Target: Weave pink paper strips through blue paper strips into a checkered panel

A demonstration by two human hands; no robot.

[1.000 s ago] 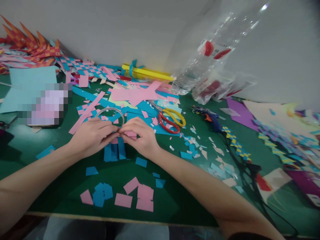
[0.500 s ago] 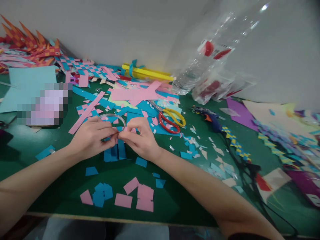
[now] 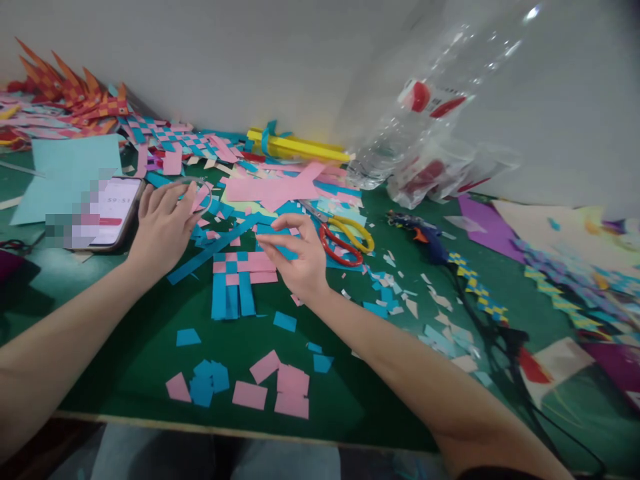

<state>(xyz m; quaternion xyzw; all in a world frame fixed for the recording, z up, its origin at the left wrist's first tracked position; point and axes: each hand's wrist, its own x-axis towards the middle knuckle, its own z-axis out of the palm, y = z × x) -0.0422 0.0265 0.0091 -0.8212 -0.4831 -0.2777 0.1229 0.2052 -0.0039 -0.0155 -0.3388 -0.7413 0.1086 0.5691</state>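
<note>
My left hand (image 3: 167, 223) is closed on a thin clear ring, which looks like a roll of clear tape (image 3: 211, 197), beside the phone. My right hand (image 3: 303, 260) is held above the table left of the scissors (image 3: 345, 240), thumb and a finger pinched; whatever is between their tips is too small to make out. Between my hands lies a woven piece of pink and blue paper strips (image 3: 233, 283), its blue ends toward me and its pink ends to the right. A loose blue paper strip (image 3: 200, 262) lies slantwise just behind it.
Cut pink pieces (image 3: 293, 390) and blue pieces (image 3: 207, 382) lie near the front edge. A phone (image 3: 117, 210) is at left, a plastic bottle (image 3: 425, 107) at back right. A glue gun (image 3: 430, 243) with a cord lies at right. Paper scraps cover the back.
My hands have parted. My left hand has moved left toward the phone with the tape ring, while my right hand stays near its place. The woven paper piece is now uncovered.
</note>
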